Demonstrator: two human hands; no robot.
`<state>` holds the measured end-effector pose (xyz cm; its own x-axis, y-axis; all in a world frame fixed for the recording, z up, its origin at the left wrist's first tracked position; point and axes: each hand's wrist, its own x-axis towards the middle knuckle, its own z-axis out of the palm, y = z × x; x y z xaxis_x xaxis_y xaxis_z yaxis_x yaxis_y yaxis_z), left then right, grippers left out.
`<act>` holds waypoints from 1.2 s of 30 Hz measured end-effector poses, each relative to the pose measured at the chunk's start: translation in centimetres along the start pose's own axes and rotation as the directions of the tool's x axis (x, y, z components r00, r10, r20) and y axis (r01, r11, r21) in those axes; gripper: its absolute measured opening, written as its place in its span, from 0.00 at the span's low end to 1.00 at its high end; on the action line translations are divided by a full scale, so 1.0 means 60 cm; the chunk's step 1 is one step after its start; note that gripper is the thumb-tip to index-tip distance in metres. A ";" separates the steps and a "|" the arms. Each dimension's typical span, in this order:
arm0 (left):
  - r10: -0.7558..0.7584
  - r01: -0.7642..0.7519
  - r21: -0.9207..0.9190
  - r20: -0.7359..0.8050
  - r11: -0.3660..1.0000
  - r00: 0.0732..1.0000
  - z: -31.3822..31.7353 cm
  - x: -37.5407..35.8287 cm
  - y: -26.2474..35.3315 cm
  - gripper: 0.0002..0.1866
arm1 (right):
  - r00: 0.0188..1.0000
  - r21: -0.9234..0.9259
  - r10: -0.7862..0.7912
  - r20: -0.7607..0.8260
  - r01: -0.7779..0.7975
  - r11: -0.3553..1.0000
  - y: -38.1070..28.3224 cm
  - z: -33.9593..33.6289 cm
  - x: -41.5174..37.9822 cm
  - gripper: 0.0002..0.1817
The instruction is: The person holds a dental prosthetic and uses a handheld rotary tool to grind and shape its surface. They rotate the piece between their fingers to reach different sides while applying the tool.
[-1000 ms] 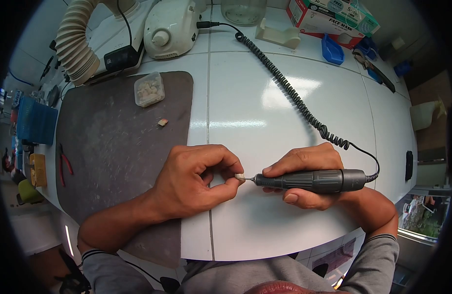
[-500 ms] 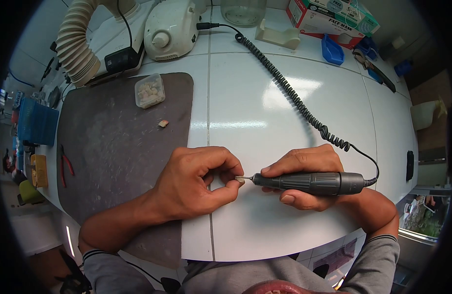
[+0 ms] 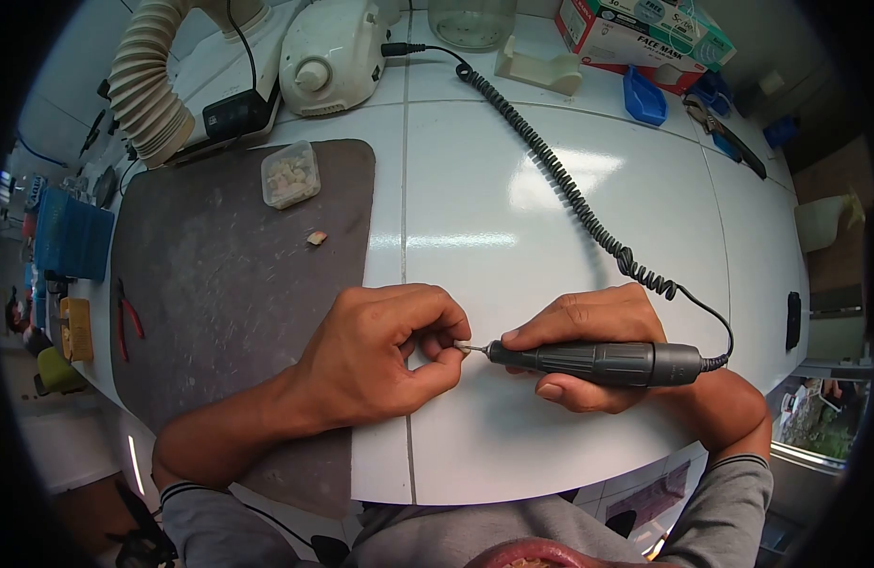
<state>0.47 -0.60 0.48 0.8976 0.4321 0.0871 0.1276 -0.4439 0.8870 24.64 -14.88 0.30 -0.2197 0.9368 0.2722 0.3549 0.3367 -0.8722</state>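
Note:
My left hand (image 3: 375, 350) is closed in a pinch, thumb and fingertips together on a small pale piece (image 3: 462, 346). Most of that piece is hidden by the fingers, so its kind cannot be made out. My right hand (image 3: 593, 317) wraps round a dark rotary handpiece (image 3: 612, 363), held nearly level and pointing left. The thin metal bit (image 3: 480, 349) at its front reaches the pale piece, apparently touching it. From the handpiece's rear a coiled black cord (image 3: 588, 213) runs up to a white control unit (image 3: 328, 62) with a round knob.
On the brown mat (image 3: 219, 275) stand a clear tub (image 3: 290, 177) of pale bits and one loose fragment (image 3: 317, 239). Red-handled pliers (image 3: 131, 317) lie at its left. A ribbed hose (image 3: 148, 90), a mask box (image 3: 636, 43) and a blue tray (image 3: 644, 96) line the back.
The handpiece has tilted slightly, its rear end now a little nearer to me, and my right hand has shifted with it. My left hand has barely moved.

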 end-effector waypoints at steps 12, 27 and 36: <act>0.019 -0.019 0.052 0.000 0.998 1.000 0.002 -0.002 0.002 0.07 | 0.998 -0.061 -0.059 -0.014 0.058 0.996 -0.005 0.004 0.002 0.20; 0.025 -0.026 0.058 0.005 0.998 1.000 0.002 -0.002 0.001 0.07 | 0.993 -0.092 -0.118 -0.026 0.115 0.989 -0.004 0.010 0.006 0.19; 0.025 -0.026 0.051 0.012 0.998 1.000 0.002 -0.003 0.000 0.07 | 0.994 -0.083 -0.108 -0.023 0.106 0.991 -0.001 0.007 0.005 0.19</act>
<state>0.33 -0.76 0.39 0.9055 0.4114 0.1042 0.1254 -0.4941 0.8603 24.19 -14.66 0.24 -0.2358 0.8969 0.3742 0.4038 0.4407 -0.8017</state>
